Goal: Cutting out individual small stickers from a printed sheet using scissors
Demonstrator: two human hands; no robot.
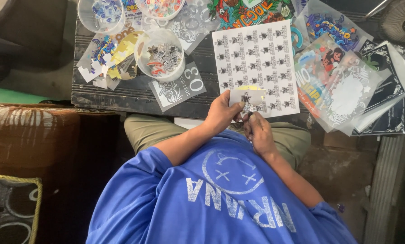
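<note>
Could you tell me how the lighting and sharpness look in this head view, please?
Head view: even, soft daylight; mild glare on the clear plastic sheets; the sticker sheet is sharp; the left hand and right hand are slightly soft; the lower left corner falls dark.

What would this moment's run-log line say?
left hand: holds small sticker strip | right hand: at strip's lower edge | sticker sheet: on table

Glossy paper sticker sheet (256, 68), rough wooden table (134, 95)

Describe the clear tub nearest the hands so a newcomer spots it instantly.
Start at the dark table, left of the white sticker sheet. The round clear tub there sits closest to the table's near edge, holding black-and-white cutouts. The two tubs behind it hold blue and multicoloured pieces.
</note>
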